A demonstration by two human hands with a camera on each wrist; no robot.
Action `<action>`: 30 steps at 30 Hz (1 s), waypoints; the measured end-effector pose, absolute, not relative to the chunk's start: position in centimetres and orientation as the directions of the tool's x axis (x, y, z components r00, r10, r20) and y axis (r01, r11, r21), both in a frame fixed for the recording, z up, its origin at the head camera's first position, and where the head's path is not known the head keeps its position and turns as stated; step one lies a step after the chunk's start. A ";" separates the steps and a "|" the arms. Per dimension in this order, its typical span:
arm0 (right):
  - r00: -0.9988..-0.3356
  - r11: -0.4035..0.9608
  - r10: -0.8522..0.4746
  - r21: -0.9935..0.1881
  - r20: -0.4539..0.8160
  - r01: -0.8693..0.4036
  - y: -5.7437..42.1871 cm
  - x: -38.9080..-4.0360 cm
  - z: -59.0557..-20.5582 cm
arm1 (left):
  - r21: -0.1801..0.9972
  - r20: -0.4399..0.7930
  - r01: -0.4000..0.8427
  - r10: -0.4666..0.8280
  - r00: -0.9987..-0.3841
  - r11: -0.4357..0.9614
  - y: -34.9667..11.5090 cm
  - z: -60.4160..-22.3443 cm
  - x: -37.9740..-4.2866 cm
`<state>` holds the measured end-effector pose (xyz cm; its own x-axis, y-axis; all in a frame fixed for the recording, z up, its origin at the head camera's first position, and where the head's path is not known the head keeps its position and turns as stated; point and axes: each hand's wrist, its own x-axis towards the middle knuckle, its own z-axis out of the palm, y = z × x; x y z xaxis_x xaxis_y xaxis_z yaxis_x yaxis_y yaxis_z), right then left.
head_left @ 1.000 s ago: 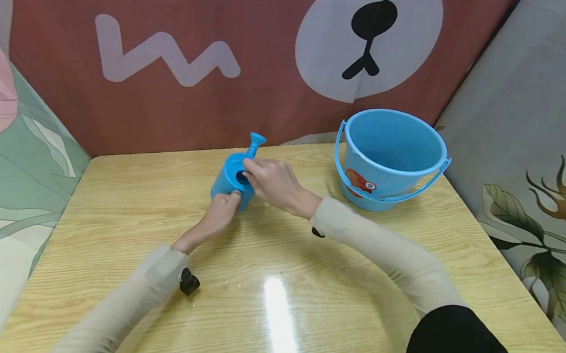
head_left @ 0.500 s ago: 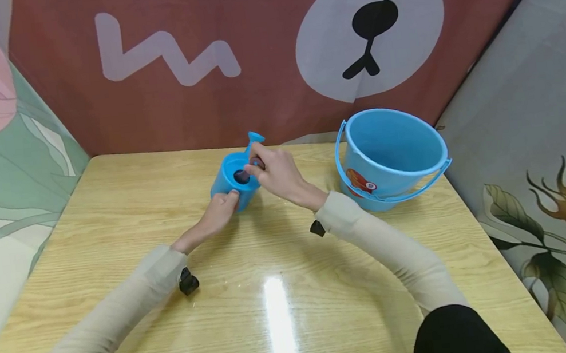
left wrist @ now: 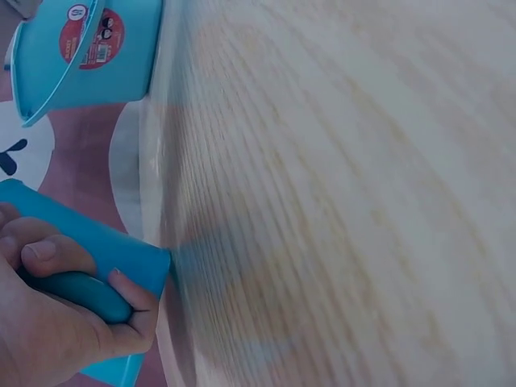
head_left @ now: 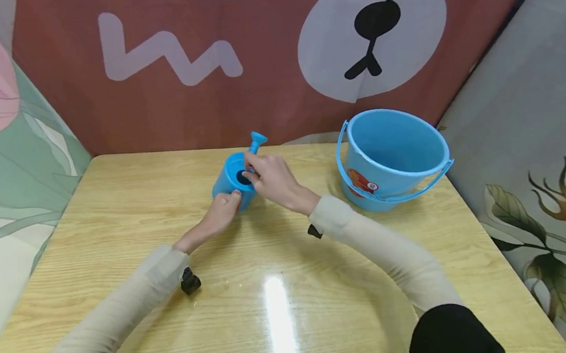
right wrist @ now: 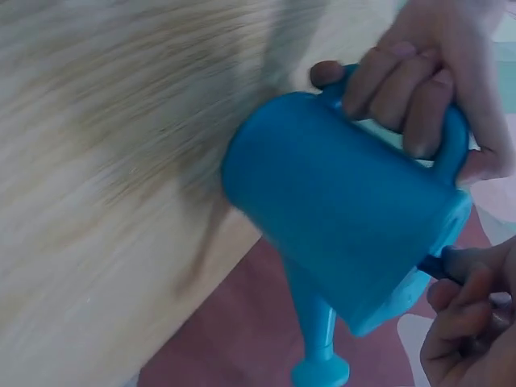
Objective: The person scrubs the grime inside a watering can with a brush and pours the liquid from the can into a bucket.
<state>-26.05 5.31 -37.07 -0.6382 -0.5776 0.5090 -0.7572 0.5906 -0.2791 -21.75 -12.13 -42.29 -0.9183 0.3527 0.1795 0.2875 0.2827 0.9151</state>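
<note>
Obs.: blue toy watering can [head_left: 225, 181] near the back edge of the tabletop [head_left: 135, 203], left of the bucket and well apart from it. Body looks tipped; whether the base bears on the wood cannot be told for certain.

Left hand [head_left: 220, 210]: grip clamped on the can's handle [left wrist: 85, 294], fingers curled through the loop. In the head view the thumb lies up near the top rim. Likely reason: a handle hold leaves the top face uncovered and braces the can against a push from the other side.

Right hand [head_left: 277, 184]: grip together at the can's round mouth [head_left: 241, 177], thumb and fingers pinching a small dark piece [right wrist: 433, 266]. Too little of it shows to name it. A fingertip pinch suits the narrow hole, I judge; a whole fist would not fit.

Spout [right wrist: 310, 322] points away from the person, its flared rose [head_left: 259, 138] toward the back wall. That direction probably keeps it out of the way of both wrists.

Light-blue bucket [head_left: 375, 169]: upright at the right rear, bail [head_left: 399, 199] dropped to the front, no hand on it. Placement off to the side seems to leave elbow room for the right arm.
</note>
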 end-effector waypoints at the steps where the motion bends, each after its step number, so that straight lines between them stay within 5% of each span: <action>1: -0.632 0.597 -0.585 -0.258 0.509 -0.760 5.4 -26.0 -37.2 | 0.916 0.177 0.283 0.349 -0.920 0.283 -12.2 -42.8 -22.1; 14: -0.625 0.684 -0.629 -0.052 0.463 -0.727 6.1 -25.5 -37.0 | 0.919 0.184 0.285 0.343 -0.921 0.273 -12.3 -44.0 -22.6; 24: -0.420 0.629 -0.634 0.117 0.649 -0.769 6.6 -25.3 -36.9 | 0.920 0.173 0.277 0.350 -0.921 0.275 -12.3 -44.1 -22.7; 30: -0.476 0.638 -0.632 0.062 0.612 -0.767 6.3 -26.0 -37.6 | 0.919 0.171 0.274 0.340 -0.925 0.284 -12.2 -44.0 -22.9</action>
